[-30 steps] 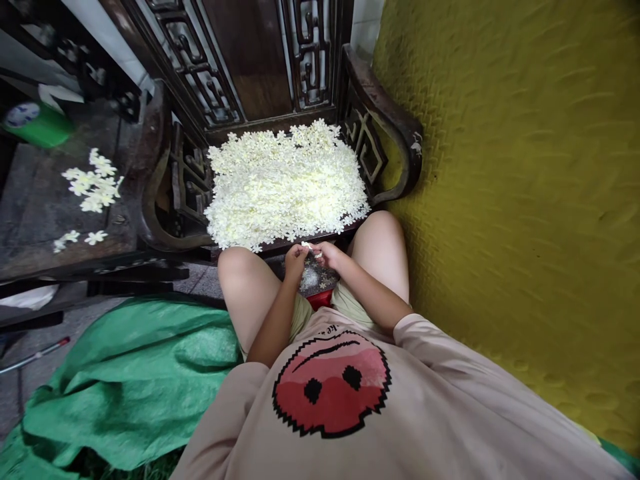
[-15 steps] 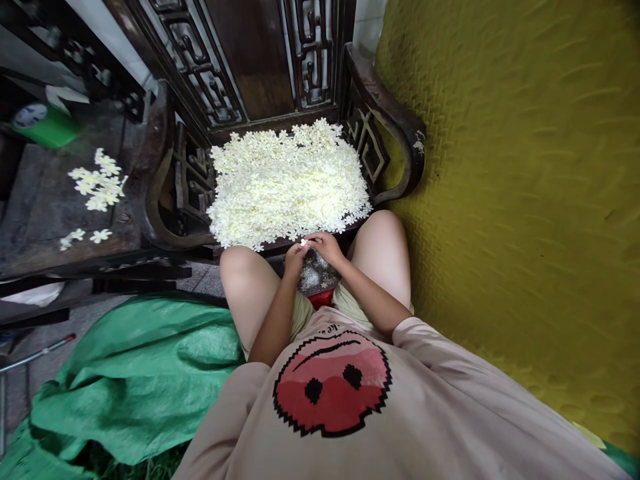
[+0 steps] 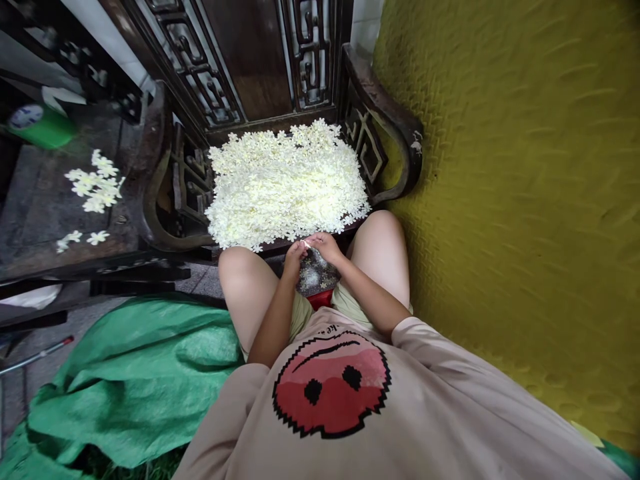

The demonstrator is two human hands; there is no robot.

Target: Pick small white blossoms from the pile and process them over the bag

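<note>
Only unreadable shirt lettering (image 3: 331,328) — left hand (image 3: 294,257), right hand (image 3: 326,245) both pinching one white flower (image 3: 307,245).

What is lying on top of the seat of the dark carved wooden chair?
A thick pile of small white flowers covers the seat of the dark carved wooden chair. The seat surface itself is almost fully hidden under them; only its front edge shows.
</note>
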